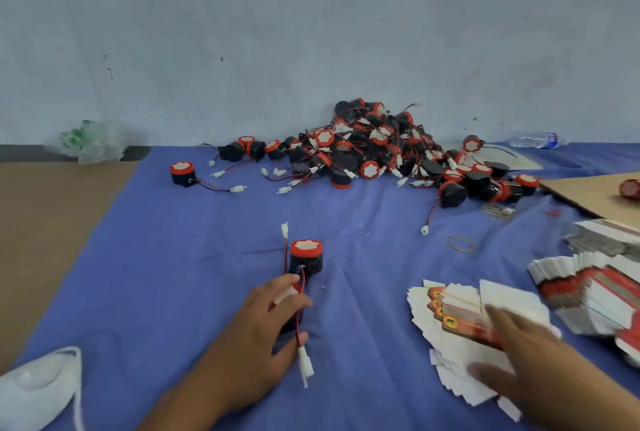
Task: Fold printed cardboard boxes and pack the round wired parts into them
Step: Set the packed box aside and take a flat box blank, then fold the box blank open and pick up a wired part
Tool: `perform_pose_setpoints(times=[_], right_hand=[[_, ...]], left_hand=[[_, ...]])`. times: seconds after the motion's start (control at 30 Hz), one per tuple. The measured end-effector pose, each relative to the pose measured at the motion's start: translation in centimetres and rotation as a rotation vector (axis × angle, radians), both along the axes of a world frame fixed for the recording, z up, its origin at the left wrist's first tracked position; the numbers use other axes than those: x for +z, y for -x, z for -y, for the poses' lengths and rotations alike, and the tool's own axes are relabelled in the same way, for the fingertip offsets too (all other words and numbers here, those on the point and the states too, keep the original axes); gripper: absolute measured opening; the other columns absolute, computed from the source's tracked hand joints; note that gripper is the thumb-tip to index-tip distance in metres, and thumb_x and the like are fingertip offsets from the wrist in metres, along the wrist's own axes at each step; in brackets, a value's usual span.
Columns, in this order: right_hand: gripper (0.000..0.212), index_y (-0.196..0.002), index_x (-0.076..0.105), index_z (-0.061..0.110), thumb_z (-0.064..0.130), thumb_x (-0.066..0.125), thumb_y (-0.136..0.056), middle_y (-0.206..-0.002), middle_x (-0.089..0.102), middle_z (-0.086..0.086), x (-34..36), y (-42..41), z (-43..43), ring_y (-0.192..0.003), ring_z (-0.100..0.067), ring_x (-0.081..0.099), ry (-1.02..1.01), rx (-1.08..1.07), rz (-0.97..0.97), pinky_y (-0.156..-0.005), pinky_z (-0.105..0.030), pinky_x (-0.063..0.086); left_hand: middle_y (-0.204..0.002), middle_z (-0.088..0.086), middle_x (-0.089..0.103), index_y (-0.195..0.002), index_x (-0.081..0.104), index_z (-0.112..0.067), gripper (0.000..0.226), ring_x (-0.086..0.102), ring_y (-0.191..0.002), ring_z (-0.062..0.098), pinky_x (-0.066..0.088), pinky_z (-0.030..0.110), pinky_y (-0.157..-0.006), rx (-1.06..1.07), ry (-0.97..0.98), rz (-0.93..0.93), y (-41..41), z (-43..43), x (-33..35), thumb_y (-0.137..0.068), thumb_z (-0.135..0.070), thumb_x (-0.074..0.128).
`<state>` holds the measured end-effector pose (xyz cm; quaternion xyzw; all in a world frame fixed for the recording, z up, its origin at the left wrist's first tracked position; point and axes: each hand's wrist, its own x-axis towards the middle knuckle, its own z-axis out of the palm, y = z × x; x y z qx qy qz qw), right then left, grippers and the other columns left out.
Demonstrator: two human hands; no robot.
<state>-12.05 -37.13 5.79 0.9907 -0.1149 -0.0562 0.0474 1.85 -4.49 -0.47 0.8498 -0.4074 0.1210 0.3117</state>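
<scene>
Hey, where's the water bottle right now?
In the head view, the water bottle lies at the far right by the wall, just beyond the pile of round wired parts.

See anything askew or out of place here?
Flat boxes at near right lie in a skewed fan. Loose rubber bands lie on the cloth beside the parts pile. A bottle lies on its side by the wall.

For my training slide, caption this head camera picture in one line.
Left hand grips a round wired part on blue cloth; blurred right hand reaches over fanned flat boxes, parts heaped behind.
</scene>
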Motion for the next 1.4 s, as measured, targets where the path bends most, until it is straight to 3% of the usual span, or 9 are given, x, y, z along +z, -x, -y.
perform_pose_setpoints(times=[0.13,0.27,0.37,0.43,0.6,0.77,1.03,1.17,1.4], right_hand=[[0.054,-0.145,0.039,0.017,0.046,0.021,-0.104,-0.154,0.037,-0.006,-1.5,1.0,-1.7,-0.137,-0.019,0.046,-0.029,0.049,0.065,-0.103,-0.029,0.041],[0.071,-0.078,0.076,0.006,0.031,0.014,-0.102,-0.077,0.069,-0.015,-2.7,0.8,-2.9,-0.057,-0.034,0.068,0.115,0.148,0.261,-0.046,-0.04,0.057],[0.078,-0.109,0.07,0.018,0.067,0.01,-0.097,-0.124,0.063,-0.012,-3.1,-0.6,-3.9,-0.112,-0.038,0.065,-0.046,0.087,0.321,-0.087,-0.045,0.056],[0.066,-0.135,0.046,0.035,0.077,0.021,-0.091,-0.148,0.039,0.012,-3.1,-2.1,-4.0,-0.142,-0.019,0.038,-0.198,0.13,0.354,-0.114,-0.032,0.033],[0.055,-0.133,0.06,0.027,0.061,0.049,-0.091,-0.141,0.057,0.013,-2.7,-2.7,-7.2,-0.132,-0.017,0.055,-0.284,0.405,0.288,-0.111,-0.028,0.038],[0.058,-0.138,0.046,0.044,0.061,0.061,-0.085,-0.143,0.04,0.038,-3.1,-3.0,-9.1,-0.136,0.012,0.036,-0.613,0.612,0.214,-0.113,-0.011,0.028],[0.039,-0.095,0.051,0.02,0.043,0.08,-0.081,-0.107,0.061,0.015,-2.3,-3.9,-9.8,-0.091,-0.011,0.06,-0.864,0.552,0.522,-0.074,-0.023,0.05],[0.071,-0.138,0.037,0.041,0.065,0.065,-0.078,-0.143,0.03,0.035,-3.4,-4.2,-9.1,-0.132,0.013,0.031,-0.606,0.54,0.285,-0.105,-0.005,0.023],[0.1,-0.154,0.014,0.046,0.088,0.039,-0.066,-0.153,-0.009,0.034,-3.5,-4.4,-6.3,-0.149,0.005,-0.009,-0.396,0.315,0.1,-0.123,-0.026,0.001]], left_hand=[[-0.141,-0.015,0.038,-0.114,0.057,-0.031,0.028,0.046,-0.123,0.008,0.039,0.02,-0.101,0.026,0.013,-0.018,0.4,-0.2,0.4,-0.088,-0.03,0.065],[-0.141,-0.019,0.035,-0.117,0.057,-0.031,0.03,0.043,-0.123,0.004,0.037,0.018,-0.102,0.043,0.002,-0.026,0.6,-0.3,0.6,-0.088,-0.031,0.064],[-0.143,-0.008,0.041,-0.12,0.062,-0.023,0.038,0.041,-0.13,0.011,0.037,0.027,-0.108,0.052,0.004,0.004,0.8,-0.2,1.0,-0.082,-0.014,0.061],[-0.143,0.002,0.047,-0.119,0.067,-0.014,0.051,0.04,-0.136,0.018,0.034,0.032,-0.112,0.053,0.033,0.029,0.7,-0.1,1.2,-0.073,0.001,0.052],[-0.135,0.003,0.059,-0.108,0.073,-0.006,0.039,0.046,-0.131,0.016,0.037,0.032,-0.107,-0.039,0.151,0.153,1.1,-0.1,1.8,-0.078,-0.003,0.049],[-0.14,-0.001,0.056,-0.128,0.064,-0.012,0.05,0.052,-0.128,0.012,0.04,0.028,-0.107,-0.194,-0.074,0.292,2.7,1.8,2.2,-0.086,-0.039,0.067],[-0.149,-0.007,0.047,-0.131,0.061,-0.027,0.045,0.05,-0.128,0.007,0.042,0.022,-0.103,-0.263,-0.092,0.148,3.6,1.7,2.4,-0.087,-0.031,0.065],[-0.116,0.002,0.069,-0.099,0.074,-0.009,0.02,0.066,-0.098,0.02,0.054,0.029,-0.084,-0.27,-0.018,0.377,2.5,2.5,2.1,-0.082,0.0,0.068],[-0.101,0.003,0.071,-0.089,0.074,-0.006,0.016,0.063,-0.085,0.022,0.052,0.03,-0.073,-0.174,0.0,0.566,2.4,2.1,2.1,-0.084,-0.001,0.059]])
